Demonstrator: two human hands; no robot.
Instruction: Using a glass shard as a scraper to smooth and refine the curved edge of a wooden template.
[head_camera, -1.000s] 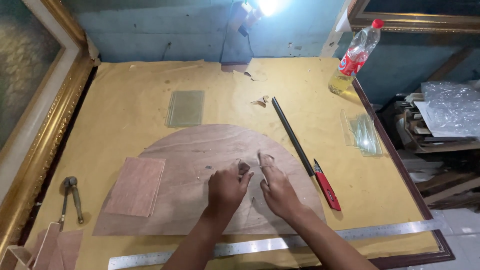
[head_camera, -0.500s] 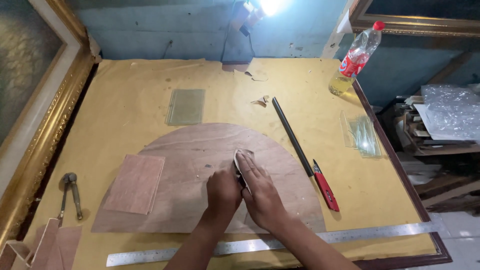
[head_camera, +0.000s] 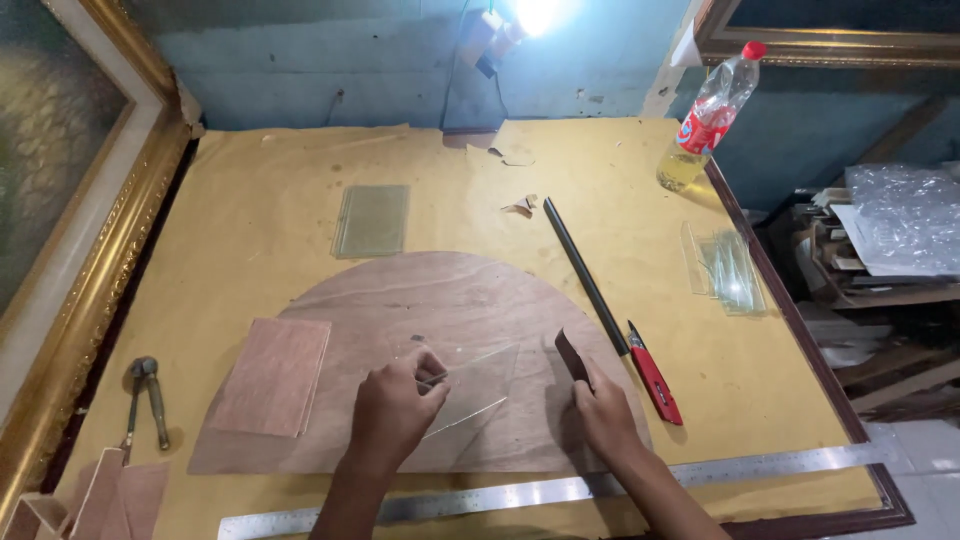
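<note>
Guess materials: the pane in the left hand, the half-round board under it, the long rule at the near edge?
Pane: likely clear glass; the board shows through it and its edges glint.
Half-round board: looks like thin plywood, matte reddish-brown with visible grain.
Rule: apparently steel or aluminium, a flat silvery strip with a dull sheen.

A clear flat glass sheet (head_camera: 470, 385) is pinched at its edge by the left hand (head_camera: 392, 415) over a half-round brown wooden board (head_camera: 430, 300). A small dark flat piece (head_camera: 572, 358) is held by the right hand (head_camera: 603, 418) at 3 o'clock of the glass. A long shiny metal ruler (head_camera: 540, 492) is seen at 6 o'clock.
</note>
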